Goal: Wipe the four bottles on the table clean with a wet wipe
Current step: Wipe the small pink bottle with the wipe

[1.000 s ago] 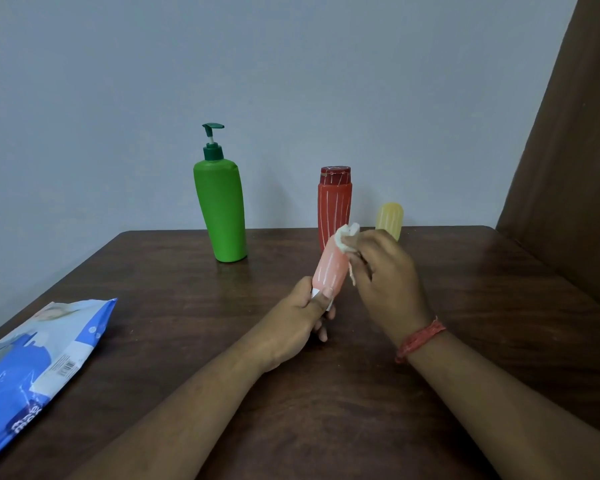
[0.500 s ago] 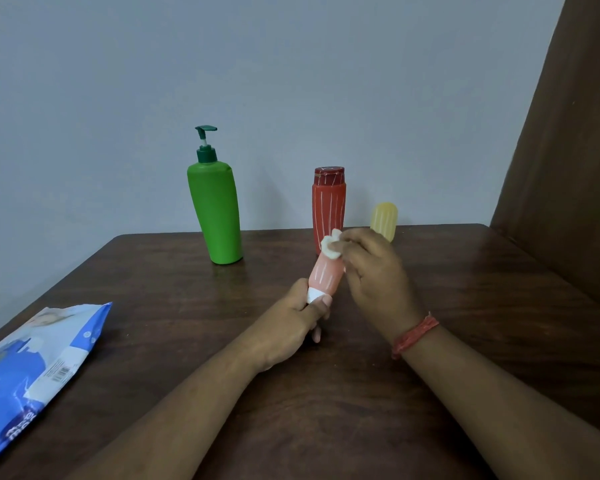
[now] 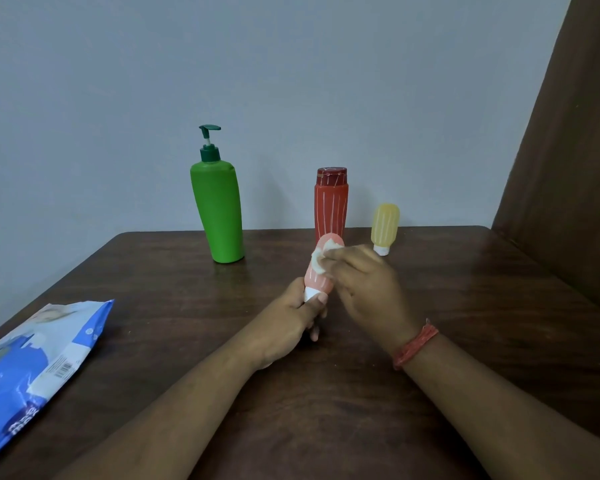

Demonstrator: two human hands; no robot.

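My left hand [image 3: 293, 318] grips the white cap end of a small pink bottle [image 3: 317, 280], which is tilted with its rounded base pointing up and away. My right hand [image 3: 368, 289] pinches a crumpled white wet wipe [image 3: 321, 258] against the upper part of that bottle. At the back of the table stand a green pump bottle [image 3: 219, 209], a red striped bottle [image 3: 330, 206] and a small yellow bottle [image 3: 384, 225] resting on its white cap. The pink bottle hides the red bottle's base.
A blue and white wet wipe pack [image 3: 32, 358] lies at the left edge of the dark wooden table [image 3: 465, 341]. A brown panel [image 3: 575, 150] rises at the right, and a grey wall stands behind.
My right hand has slid the wipe from the bottle's base end down onto its side. The view has shifted slightly; the other bottles have not moved.
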